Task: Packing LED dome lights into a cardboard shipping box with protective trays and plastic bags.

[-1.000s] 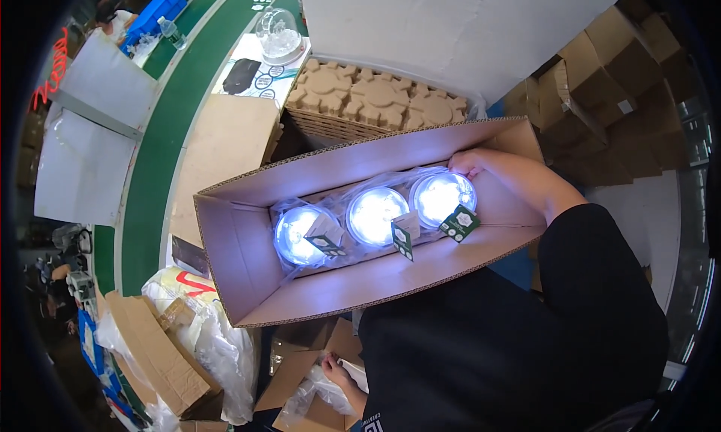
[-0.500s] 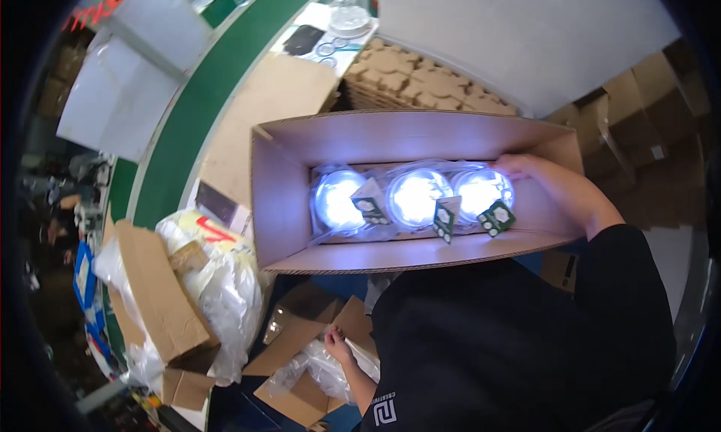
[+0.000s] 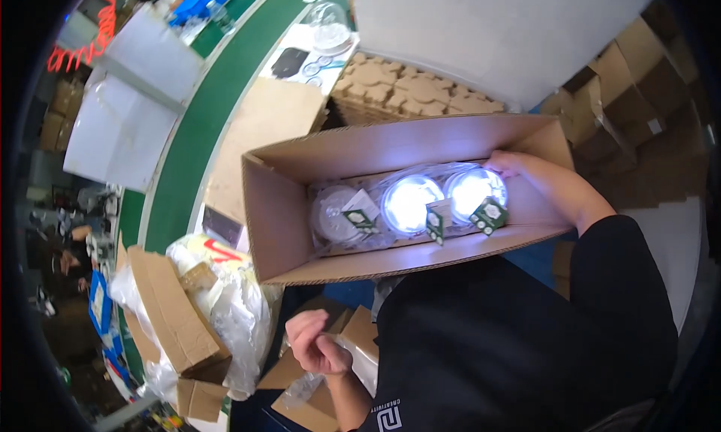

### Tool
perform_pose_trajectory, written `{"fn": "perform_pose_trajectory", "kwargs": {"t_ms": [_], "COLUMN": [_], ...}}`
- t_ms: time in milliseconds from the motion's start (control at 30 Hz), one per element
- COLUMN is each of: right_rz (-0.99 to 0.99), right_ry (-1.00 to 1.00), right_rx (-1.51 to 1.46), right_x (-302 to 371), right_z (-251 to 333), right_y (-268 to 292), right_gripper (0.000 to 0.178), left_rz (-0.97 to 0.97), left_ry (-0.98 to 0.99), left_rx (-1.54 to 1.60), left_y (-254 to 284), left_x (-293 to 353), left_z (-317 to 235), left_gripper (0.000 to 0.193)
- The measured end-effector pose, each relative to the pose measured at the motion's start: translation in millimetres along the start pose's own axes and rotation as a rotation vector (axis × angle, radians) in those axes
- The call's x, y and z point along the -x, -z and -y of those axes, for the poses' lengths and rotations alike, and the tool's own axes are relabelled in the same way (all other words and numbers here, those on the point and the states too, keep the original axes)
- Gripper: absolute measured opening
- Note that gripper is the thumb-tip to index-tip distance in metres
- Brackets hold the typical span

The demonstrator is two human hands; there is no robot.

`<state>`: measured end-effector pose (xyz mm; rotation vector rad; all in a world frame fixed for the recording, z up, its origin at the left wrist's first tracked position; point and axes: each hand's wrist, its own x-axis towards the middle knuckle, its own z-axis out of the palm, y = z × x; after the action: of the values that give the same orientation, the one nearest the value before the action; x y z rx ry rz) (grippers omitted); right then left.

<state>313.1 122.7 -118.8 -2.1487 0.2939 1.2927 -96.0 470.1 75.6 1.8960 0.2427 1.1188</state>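
Cardboard box [image 3: 300, 206], right hand [image 3: 511, 164] half-hidden inside

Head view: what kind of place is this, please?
Probably a factory packing station. A green conveyor belt runs past, stacked moulded pulp trays wait behind, and the right hand reaches into a long cardboard box holding bagged round lamps, two of them lit.

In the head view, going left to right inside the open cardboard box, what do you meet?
Box's left wall → unlit round lamp in clear wrap → lit middle lamp → lit right lamp → right hand touching that lamp at the box's right end.
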Motion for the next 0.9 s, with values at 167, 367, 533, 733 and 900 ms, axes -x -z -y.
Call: {"fn": "perform_pose_trajectory", "kwargs": {"t_ms": [167, 367, 533, 733, 900], "right_rz": [0.083, 0.085, 0.068, 0.063, -0.015], "right_ry": [-0.089, -0.193, 0.021, 0.126, 0.230], "right_rx": [0.199, 0.400, 0.552, 0.745, 0.906], "right_x": [9.5, 41.5, 58.1, 54.9, 56.4], "right_z": [22.5, 55.6, 55.3, 49.6, 44.4], "right_y": [12.8, 23.9, -1.9, 13.3, 12.5], "right_gripper": [0.038, 0.057, 0.058, 0.046, 0.041], "left_rz": [0.981, 1.707, 1.929, 1.660, 1.642], "left_ry": [-0.193, -0.283, -0.356, -0.572, -0.511], "left_rx": [0.162, -0.133, -0.497, -0.368, -0.311], "left_y": [-99.3, -256.7, -327.5, -340.0, -337.3], "left_x": [-112.5, -78.4, -33.9, -8.9, -3.1], "left_z": [-60.7, -17.7, 31.6, 40.5, 40.5], "left_gripper": [0.032, 0.050, 0.082, 0.081, 0.051]}}
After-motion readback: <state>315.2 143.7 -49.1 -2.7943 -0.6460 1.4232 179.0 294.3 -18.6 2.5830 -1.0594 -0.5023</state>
